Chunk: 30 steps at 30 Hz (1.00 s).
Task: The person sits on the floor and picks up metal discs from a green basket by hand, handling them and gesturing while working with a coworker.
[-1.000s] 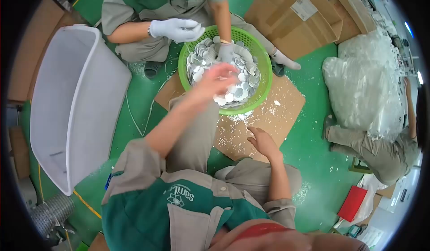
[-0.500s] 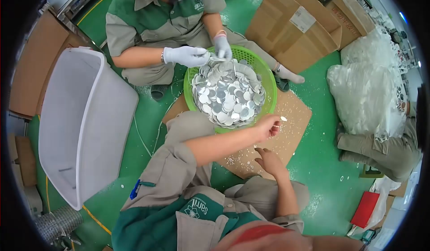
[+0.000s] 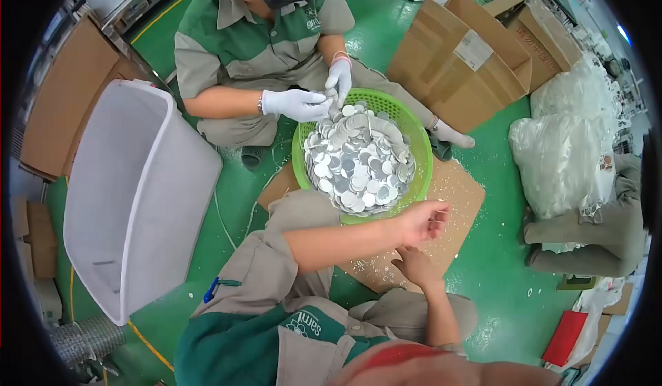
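Note:
My left hand [image 3: 422, 222] is turned partly palm up over the cardboard sheet, just past the near rim of a green plastic basket [image 3: 426, 153]. Its fingers are curled in, and what they hold, if anything, is too small to make out. Close below it is my right hand [image 3: 416, 267], its thumb and fingers apart and fingertips by my left wrist; no object shows in it. The basket is heaped with silvery round metal discs [image 3: 358, 169]. Across it, a co-worker's white-gloved hands [image 3: 296, 103] handle several discs at the far left rim.
A cardboard sheet [image 3: 458, 193] strewn with small white scraps lies under the basket. A large white tub [image 3: 169, 220] stands left. An open cardboard box [image 3: 441, 62] is behind right, with clear plastic bags [image 3: 552, 158] beside it. Another person's legs [image 3: 579, 238] are at far right.
My left hand has moved slightly right and down, turning more palm up, and my right hand is now closer to its wrist. The co-worker's gloved hands have drawn together. The view has shifted slightly.

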Each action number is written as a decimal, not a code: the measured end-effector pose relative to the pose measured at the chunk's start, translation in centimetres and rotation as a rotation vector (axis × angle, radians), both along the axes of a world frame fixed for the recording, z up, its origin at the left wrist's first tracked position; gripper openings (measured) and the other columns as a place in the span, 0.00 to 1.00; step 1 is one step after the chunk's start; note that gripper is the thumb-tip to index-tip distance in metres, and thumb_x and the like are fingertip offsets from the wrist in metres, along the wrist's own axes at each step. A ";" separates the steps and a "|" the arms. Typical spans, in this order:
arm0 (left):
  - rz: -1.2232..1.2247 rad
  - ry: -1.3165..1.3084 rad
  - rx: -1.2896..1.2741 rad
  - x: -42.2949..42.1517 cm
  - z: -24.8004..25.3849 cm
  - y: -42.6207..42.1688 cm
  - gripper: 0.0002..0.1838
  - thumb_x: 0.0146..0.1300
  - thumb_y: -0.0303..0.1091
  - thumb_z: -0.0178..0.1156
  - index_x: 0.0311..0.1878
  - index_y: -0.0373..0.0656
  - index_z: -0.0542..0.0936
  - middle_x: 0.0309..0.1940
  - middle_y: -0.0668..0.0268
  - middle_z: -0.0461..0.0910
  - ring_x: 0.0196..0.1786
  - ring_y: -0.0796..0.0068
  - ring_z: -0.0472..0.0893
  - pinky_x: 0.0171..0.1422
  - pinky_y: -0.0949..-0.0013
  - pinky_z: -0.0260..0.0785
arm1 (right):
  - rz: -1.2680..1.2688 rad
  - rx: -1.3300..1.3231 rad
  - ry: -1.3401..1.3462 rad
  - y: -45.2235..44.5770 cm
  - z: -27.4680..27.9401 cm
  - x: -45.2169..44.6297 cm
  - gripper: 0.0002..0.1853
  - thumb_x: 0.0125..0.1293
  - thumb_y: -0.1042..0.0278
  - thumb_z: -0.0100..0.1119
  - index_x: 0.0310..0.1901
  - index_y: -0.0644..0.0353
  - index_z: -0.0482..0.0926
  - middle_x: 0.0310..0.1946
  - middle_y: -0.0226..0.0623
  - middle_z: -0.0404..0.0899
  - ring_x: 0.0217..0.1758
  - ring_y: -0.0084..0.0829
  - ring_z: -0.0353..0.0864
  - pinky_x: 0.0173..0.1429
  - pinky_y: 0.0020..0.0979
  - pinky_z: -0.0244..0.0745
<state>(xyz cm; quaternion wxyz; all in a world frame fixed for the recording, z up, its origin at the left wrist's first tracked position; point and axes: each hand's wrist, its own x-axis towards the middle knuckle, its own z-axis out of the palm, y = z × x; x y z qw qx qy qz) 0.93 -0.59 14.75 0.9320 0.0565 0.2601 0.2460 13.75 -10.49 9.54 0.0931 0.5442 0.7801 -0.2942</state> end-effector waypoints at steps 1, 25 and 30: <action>-0.004 -0.018 0.042 -0.2 0.6 0.1 0.07 0.64 0.37 0.54 0.40 0.47 0.76 0.27 0.75 0.73 0.25 0.85 0.70 0.28 0.79 0.65 | 0.013 0.002 0.002 -0.1 -0.2 0.2 0.22 0.60 0.60 0.57 0.55 0.58 0.71 0.42 0.53 0.77 0.47 0.52 0.76 0.50 0.45 0.71; 0.065 0.080 0.061 2.5 -4.1 0.7 0.05 0.63 0.36 0.54 0.36 0.48 0.76 0.25 0.76 0.71 0.25 0.84 0.68 0.27 0.77 0.62 | 0.009 -0.021 0.023 -1.2 -0.1 -0.6 0.25 0.58 0.63 0.57 0.57 0.58 0.68 0.42 0.55 0.76 0.45 0.52 0.76 0.48 0.46 0.71; 0.059 0.118 0.084 3.1 -2.7 0.8 0.04 0.62 0.36 0.54 0.35 0.48 0.74 0.23 0.76 0.71 0.25 0.84 0.68 0.27 0.77 0.62 | 0.069 -0.003 -0.019 -0.8 -0.1 -0.7 0.25 0.59 0.63 0.57 0.58 0.58 0.66 0.41 0.51 0.77 0.42 0.50 0.78 0.48 0.45 0.72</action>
